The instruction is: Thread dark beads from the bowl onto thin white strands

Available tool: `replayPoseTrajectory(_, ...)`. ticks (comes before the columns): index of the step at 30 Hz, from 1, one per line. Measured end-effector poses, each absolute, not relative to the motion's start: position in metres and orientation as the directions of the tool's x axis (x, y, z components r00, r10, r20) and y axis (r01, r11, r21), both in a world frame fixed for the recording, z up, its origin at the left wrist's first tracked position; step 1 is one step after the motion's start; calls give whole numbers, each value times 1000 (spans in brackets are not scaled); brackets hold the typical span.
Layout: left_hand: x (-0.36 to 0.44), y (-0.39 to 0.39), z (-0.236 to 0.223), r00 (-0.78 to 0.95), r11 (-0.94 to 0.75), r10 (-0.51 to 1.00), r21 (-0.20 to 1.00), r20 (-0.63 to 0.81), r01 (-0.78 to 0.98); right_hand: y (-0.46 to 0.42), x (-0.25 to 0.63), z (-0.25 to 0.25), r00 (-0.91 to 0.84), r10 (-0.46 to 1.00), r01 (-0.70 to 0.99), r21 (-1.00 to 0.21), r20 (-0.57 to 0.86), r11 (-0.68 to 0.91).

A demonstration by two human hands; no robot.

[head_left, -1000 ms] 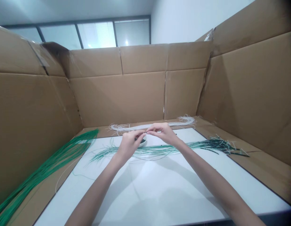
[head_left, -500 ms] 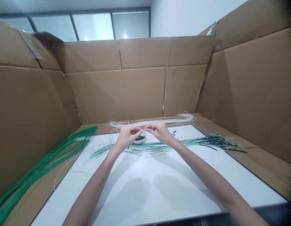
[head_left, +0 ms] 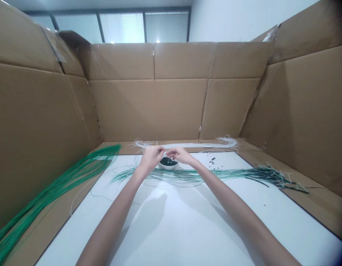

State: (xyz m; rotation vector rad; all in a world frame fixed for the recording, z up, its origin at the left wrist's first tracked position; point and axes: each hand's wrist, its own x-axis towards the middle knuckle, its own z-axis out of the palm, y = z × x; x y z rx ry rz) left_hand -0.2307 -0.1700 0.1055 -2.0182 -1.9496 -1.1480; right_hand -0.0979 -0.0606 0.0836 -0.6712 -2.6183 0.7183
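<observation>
Above a small white bowl (head_left: 168,167) of dark beads, the left hand (head_left: 152,158) and right hand (head_left: 180,155) nearly meet, their fingers (head_left: 159,149) pinched narrow on something too fine to make out. The bowl sits on a white surface (head_left: 171,229), behind thin green strands (head_left: 198,176), with loose dark beads (head_left: 212,161) off to its right and a long bundle of white strands (head_left: 187,145) just beyond.

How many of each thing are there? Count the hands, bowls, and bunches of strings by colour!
Hands: 2 (left hand, right hand)
White bowl: 1
White strand bunch: 1
Green strand bunches: 2 (long bunch, bunch across the white board)
Total: 6
</observation>
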Motion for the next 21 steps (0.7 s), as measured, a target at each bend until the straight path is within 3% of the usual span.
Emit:
replayPoseTrajectory(5, -246, -165, 104, -203, -116, 834, 524, 513, 844, -40, -135, 58, -854, 520, 467, -409, 24, 784)
replayPoseTrajectory(10, -245, -169, 111, -180, -107, 849, 495, 496, 862, -36, -147, 50, -837, 547, 525, -306, -14, 794)
replayPoseTrajectory(17, -244, -170, 110, -136, -167, 812, 449, 568, 878, -25, -138, 47, -843, 537, 524, -280, -34, 805)
replayPoseTrajectory(21, -241, -170, 110, -180, -138, 821, 495, 541, 858, -24, -131, 50, -858, 512, 474, -312, 48, 824)
